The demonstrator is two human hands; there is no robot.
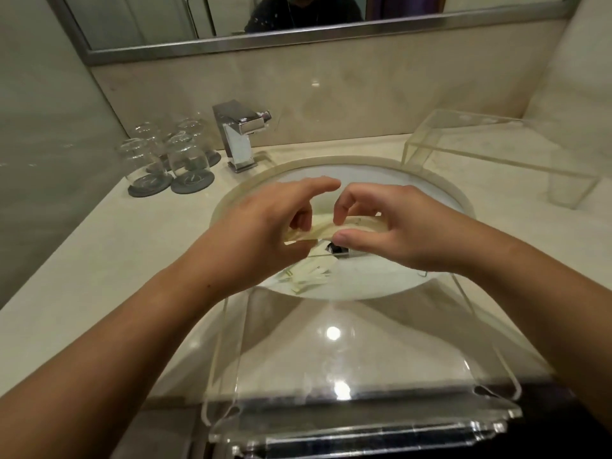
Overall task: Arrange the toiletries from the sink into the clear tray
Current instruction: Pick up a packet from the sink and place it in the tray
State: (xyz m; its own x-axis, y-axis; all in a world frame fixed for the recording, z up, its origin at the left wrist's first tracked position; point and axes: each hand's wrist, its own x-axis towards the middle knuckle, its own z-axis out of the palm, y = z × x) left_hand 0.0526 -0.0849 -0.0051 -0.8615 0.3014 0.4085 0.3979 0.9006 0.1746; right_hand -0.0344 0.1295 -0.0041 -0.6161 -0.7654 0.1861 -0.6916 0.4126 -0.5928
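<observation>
Over the white sink (pixel 381 276) both my hands hold one flat cream toiletry packet (pixel 326 228). My left hand (pixel 265 233) grips its left end with the index finger stretched out. My right hand (pixel 394 226) pinches its right part between thumb and fingers. Below them, several more cream packets (pixel 311 271) lie in the basin beside the metal drain (pixel 337 249). The clear tray (pixel 351 366) sits on the counter's front edge, between my forearms, with nothing visible inside it.
A chrome faucet (pixel 240 137) stands behind the basin. Upturned glasses (pixel 165 157) on dark coasters are at the back left. A clear acrylic stand (pixel 496 150) occupies the back right of the counter. A mirror (pixel 265 18) hangs above the wall.
</observation>
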